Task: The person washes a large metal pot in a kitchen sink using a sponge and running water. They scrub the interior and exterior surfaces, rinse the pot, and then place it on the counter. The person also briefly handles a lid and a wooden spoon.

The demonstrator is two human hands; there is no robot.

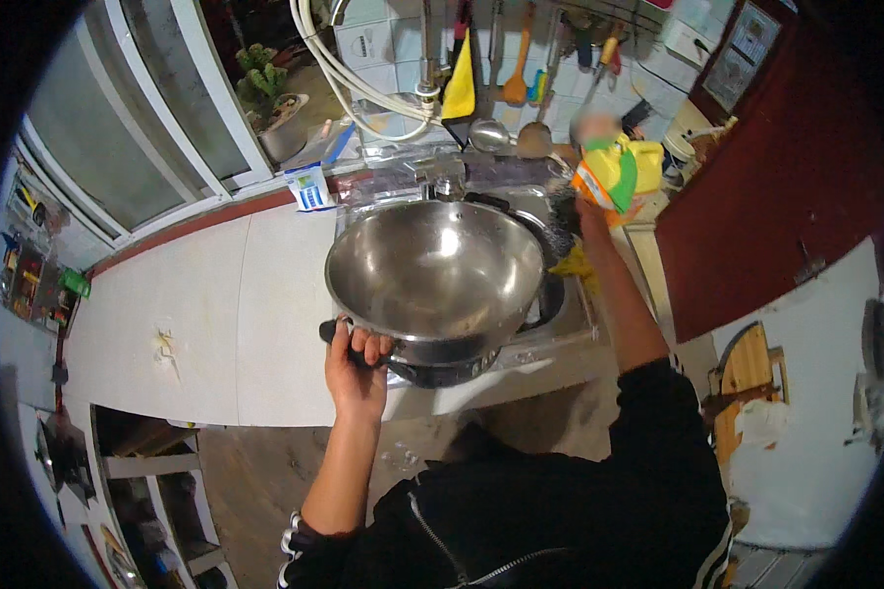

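A large stainless steel wok (438,272) is tilted over the sink (582,316), below the metal faucet (442,177). My left hand (359,361) is closed around its black handle (329,331) at the lower left rim. My right arm reaches to the sink's back right corner, where my right hand (586,200) is mostly hidden at a yellow plastic jug (644,166) with an orange and green label. Whether its fingers grip the jug cannot be told. A dark scouring pad or brush (560,221) and a yellow cloth (576,265) lie beside that forearm.
Ladles and an orange spatula (516,85) hang on the tiled wall behind the sink. A white countertop (191,294) extends left, with a small white and blue packet (309,188) near the window. At right stands a dark red door (766,199).
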